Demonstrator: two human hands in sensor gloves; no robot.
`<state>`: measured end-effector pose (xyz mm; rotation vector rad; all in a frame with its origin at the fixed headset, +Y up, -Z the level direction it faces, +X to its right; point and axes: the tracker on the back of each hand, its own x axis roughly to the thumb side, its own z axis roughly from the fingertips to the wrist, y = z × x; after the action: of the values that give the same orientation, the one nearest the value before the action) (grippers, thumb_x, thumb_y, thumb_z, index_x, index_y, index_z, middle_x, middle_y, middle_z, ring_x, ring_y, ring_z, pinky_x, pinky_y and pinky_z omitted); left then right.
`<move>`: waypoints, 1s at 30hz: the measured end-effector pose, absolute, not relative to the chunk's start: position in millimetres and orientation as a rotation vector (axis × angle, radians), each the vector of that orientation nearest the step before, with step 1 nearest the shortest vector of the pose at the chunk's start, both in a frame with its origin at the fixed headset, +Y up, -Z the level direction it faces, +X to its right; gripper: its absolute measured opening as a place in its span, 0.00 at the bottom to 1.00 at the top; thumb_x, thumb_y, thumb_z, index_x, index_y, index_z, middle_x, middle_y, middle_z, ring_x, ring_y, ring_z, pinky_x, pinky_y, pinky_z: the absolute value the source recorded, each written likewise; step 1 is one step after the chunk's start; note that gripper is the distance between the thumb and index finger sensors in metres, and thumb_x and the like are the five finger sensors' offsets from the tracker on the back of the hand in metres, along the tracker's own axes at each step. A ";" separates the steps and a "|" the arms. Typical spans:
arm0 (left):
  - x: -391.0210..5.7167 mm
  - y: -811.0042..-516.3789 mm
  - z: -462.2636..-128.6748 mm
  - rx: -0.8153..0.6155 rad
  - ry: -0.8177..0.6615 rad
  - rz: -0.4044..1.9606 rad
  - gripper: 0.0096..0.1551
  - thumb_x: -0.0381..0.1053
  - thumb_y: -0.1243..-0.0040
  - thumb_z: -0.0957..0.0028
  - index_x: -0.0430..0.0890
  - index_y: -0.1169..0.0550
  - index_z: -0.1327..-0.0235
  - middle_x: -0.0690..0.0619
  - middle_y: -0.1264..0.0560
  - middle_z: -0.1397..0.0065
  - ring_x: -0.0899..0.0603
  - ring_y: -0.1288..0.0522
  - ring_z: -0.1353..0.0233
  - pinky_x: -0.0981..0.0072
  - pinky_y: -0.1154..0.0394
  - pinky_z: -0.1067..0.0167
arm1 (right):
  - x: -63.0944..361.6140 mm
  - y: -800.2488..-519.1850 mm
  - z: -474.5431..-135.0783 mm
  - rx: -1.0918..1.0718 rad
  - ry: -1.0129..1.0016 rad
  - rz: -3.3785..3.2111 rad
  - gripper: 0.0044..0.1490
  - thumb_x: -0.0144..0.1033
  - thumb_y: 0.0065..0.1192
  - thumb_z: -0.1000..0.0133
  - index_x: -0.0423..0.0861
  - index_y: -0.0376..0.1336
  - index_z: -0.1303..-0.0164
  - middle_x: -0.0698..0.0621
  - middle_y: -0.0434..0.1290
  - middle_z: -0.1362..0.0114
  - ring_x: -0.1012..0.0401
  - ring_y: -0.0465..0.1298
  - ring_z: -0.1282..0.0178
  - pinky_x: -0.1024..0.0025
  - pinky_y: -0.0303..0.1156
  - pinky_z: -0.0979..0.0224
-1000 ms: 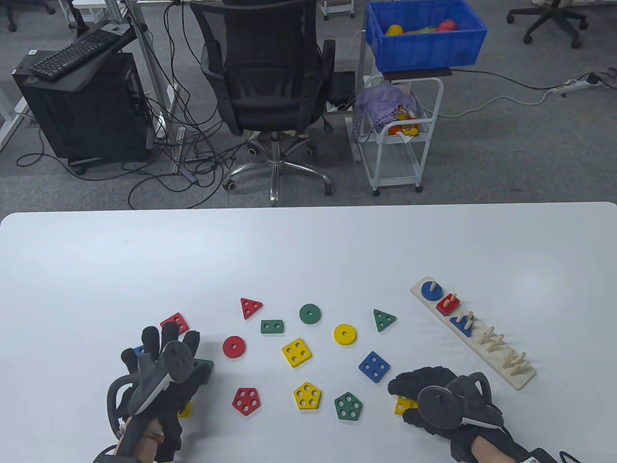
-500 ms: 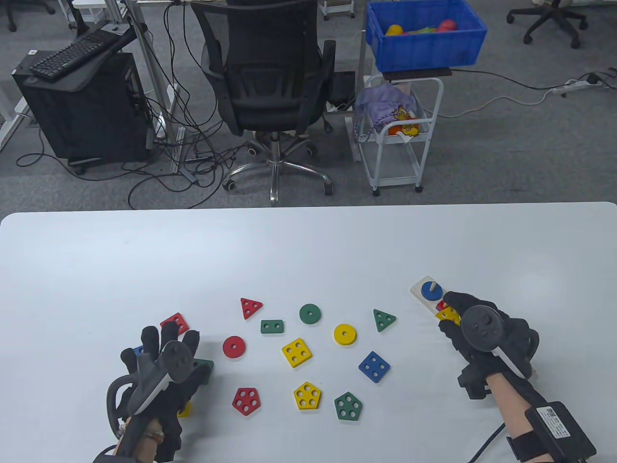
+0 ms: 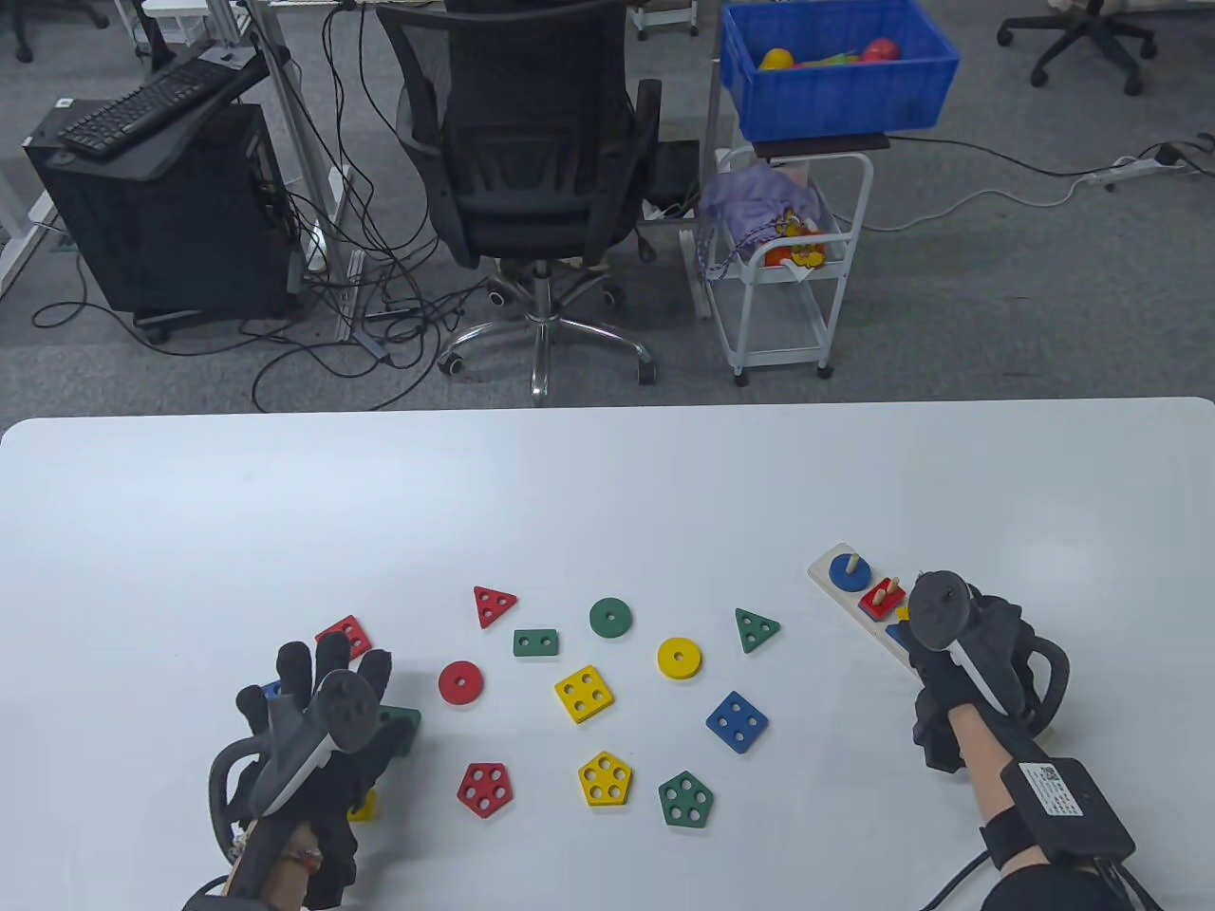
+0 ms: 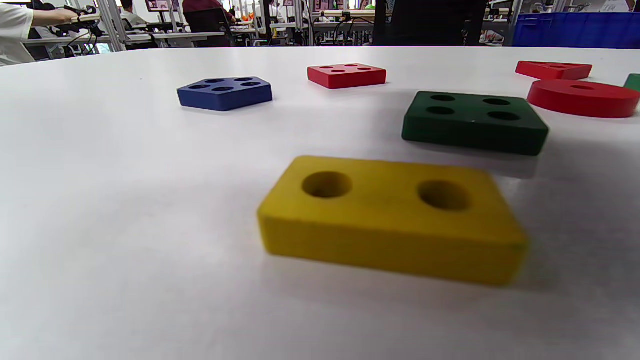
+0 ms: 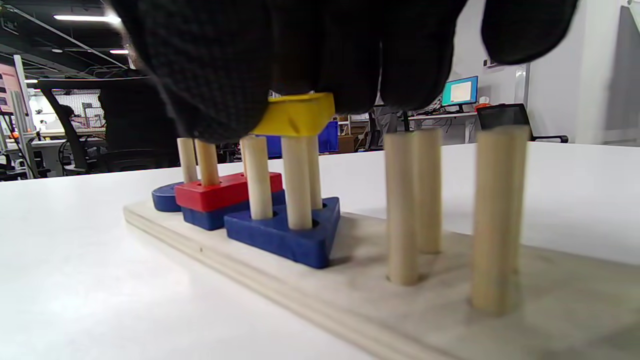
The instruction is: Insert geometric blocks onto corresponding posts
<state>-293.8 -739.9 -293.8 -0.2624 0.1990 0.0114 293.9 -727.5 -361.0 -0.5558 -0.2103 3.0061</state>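
Right hand (image 3: 968, 655) has shifted along the wooden peg board (image 3: 840, 600) since half a second ago, now over the three-post group. Its fingers pinch a yellow triangle block (image 5: 295, 114) resting at the post tops, above the blue triangle block (image 5: 285, 235). Left hand (image 3: 318, 721) unchanged, fingers spread flat, holding nothing, above a yellow two-hole rectangle block (image 4: 390, 217).

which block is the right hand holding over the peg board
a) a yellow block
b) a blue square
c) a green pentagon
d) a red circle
a: in the right wrist view the right hand grips a yellow block at the tops of the three pegs, above the blue triangle already seated on the peg board.
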 end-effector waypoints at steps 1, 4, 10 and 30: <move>-293.8 -739.9 -293.7 -0.263 0.199 0.011 0.46 0.80 0.60 0.62 0.78 0.53 0.26 0.69 0.69 0.16 0.47 0.72 0.14 0.36 0.68 0.22 | 293.8 -727.9 -361.2 -0.553 -0.209 3.007 0.37 0.47 0.75 0.54 0.51 0.64 0.34 0.48 0.72 0.28 0.45 0.72 0.30 0.35 0.65 0.30; -293.8 -739.8 -293.8 -0.263 0.199 0.010 0.46 0.80 0.60 0.62 0.78 0.53 0.26 0.69 0.69 0.16 0.47 0.72 0.14 0.36 0.68 0.22 | 293.6 -730.0 -362.4 -0.561 -0.206 3.009 0.38 0.47 0.75 0.54 0.51 0.64 0.34 0.48 0.72 0.28 0.45 0.72 0.30 0.35 0.65 0.30; -293.7 -739.5 -293.7 -0.266 0.200 0.007 0.46 0.80 0.60 0.62 0.78 0.53 0.26 0.69 0.69 0.16 0.47 0.72 0.14 0.36 0.68 0.22 | 292.5 -735.7 -364.0 -0.560 -0.173 3.023 0.39 0.48 0.75 0.54 0.51 0.64 0.33 0.48 0.71 0.27 0.44 0.72 0.29 0.34 0.64 0.30; -294.2 -739.2 -294.2 -0.269 0.200 0.009 0.46 0.79 0.60 0.62 0.78 0.53 0.26 0.69 0.69 0.16 0.47 0.72 0.14 0.36 0.68 0.21 | 218.2 -710.2 -367.4 -0.164 -0.175 3.037 0.38 0.49 0.70 0.51 0.48 0.64 0.31 0.44 0.71 0.27 0.43 0.75 0.33 0.36 0.68 0.34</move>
<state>-294.2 -739.2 -294.2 -0.2689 0.1999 0.0087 218.2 -710.2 -367.4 -0.1638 -0.1745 3.0372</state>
